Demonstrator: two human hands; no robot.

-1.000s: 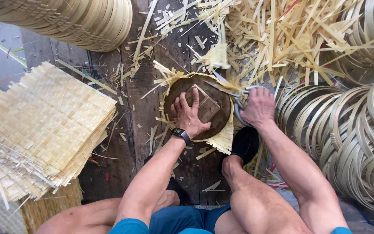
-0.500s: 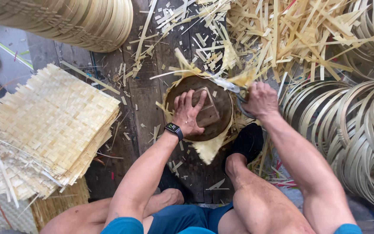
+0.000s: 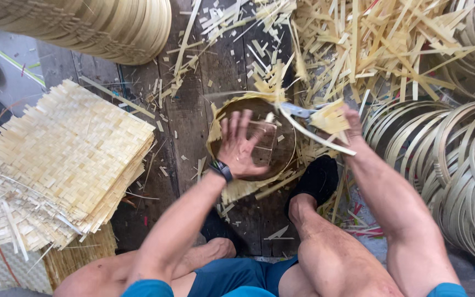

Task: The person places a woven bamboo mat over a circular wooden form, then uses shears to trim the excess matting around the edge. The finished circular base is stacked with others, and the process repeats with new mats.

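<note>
My left hand [image 3: 242, 146] lies flat with spread fingers on a round brown wooden disc [image 3: 281, 157] that presses a woven bamboo mat [image 3: 236, 190] onto the plank floor. My right hand [image 3: 352, 124] grips metal shears [image 3: 299, 110] at the disc's upper right edge, partly hidden by cut yellow strips [image 3: 330, 116]. The blades sit among the mat's protruding strips. A dark watch is on my left wrist.
A stack of square woven mats [image 3: 64, 165] lies at left. Bamboo hoops [image 3: 457, 165] pile at right, stacked round rims [image 3: 100, 25] at top left. Loose strip offcuts [image 3: 369, 44] cover the floor above. My black-shod foot [image 3: 317, 179] rests by the disc.
The shears have moved along the disc's top edge, and cut strips now stick out at the right. My left hand has turned on the disc with the mat.
</note>
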